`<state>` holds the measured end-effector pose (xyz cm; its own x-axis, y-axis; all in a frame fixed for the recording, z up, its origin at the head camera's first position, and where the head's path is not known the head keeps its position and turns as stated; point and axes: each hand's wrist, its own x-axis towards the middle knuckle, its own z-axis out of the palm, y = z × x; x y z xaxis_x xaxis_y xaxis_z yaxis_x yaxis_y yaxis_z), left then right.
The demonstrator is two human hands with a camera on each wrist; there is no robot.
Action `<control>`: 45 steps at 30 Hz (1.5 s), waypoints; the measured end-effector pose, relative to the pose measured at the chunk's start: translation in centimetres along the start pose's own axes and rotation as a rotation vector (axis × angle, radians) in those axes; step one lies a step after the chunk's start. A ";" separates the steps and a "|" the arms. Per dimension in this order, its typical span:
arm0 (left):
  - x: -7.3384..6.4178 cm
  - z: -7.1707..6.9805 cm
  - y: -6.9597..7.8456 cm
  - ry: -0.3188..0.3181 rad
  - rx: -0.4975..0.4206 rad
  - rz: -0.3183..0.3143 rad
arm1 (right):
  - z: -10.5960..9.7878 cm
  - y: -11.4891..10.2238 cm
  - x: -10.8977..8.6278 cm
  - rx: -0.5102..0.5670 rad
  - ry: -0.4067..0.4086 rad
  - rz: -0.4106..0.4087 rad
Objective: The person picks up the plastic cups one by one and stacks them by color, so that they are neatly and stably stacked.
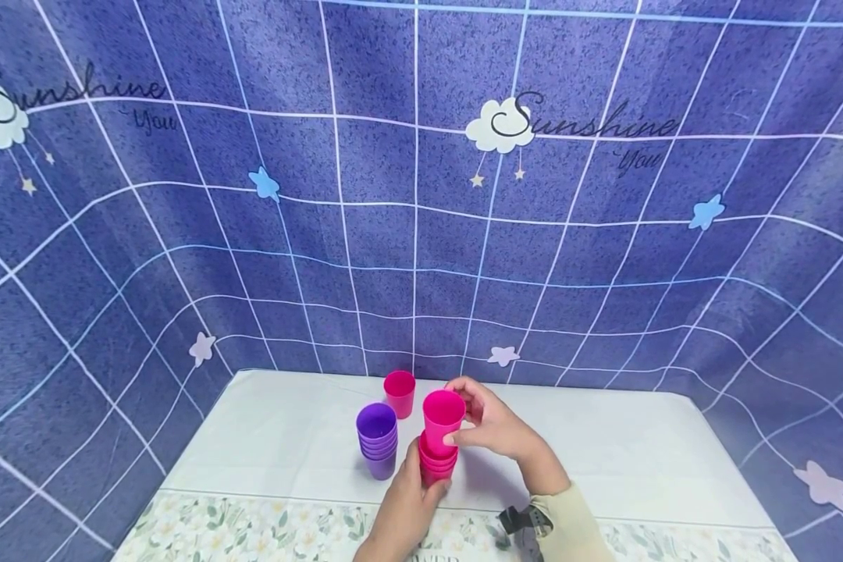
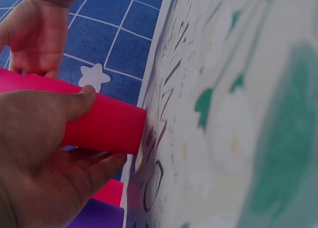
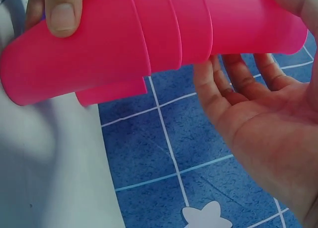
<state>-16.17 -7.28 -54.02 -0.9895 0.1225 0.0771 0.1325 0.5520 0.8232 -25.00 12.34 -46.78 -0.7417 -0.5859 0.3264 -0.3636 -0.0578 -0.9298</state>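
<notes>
My left hand [image 1: 406, 499] grips a nested stack of pink cups [image 1: 438, 471] low on its side; in the left wrist view the stack's base touches the table. Above it, my right hand [image 1: 495, 425] holds a single pink cup [image 1: 441, 425] between thumb and fingers, its lower end inside the top of the stack. The right wrist view shows the rims of the nested pink cups [image 3: 164, 29] one after another, with the fingers curled at the upper cup. Left of the hands stands a stack of purple cups [image 1: 378, 445], mouths up. Behind that, one pink cup [image 1: 400, 396] stands alone.
A white table cover [image 1: 288, 429] with a floral front band [image 1: 253, 523] lies under the cups. Behind and at both sides hangs a blue grid-patterned curtain [image 1: 379, 257] with stars and clouds. A dark strap [image 1: 527, 523] sits at the right wrist.
</notes>
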 end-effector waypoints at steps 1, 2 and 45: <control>0.0 0.0 0.0 0.000 0.001 0.000 | 0.0 0.1 0.0 -0.002 -0.010 -0.004; 0.0 0.1 0.0 0.000 0.005 0.001 | 0.0 0.1 0.0 -0.004 -0.019 -0.006; -0.1 0.1 -0.1 0.020 0.014 0.021 | -0.6 3.5 -0.1 0.105 -0.332 0.078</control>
<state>-16.10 -7.23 -54.13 -0.9874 0.1177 0.1059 0.1541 0.5612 0.8132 -26.52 12.63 -49.91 -0.5350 -0.8217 0.1963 -0.2401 -0.0749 -0.9678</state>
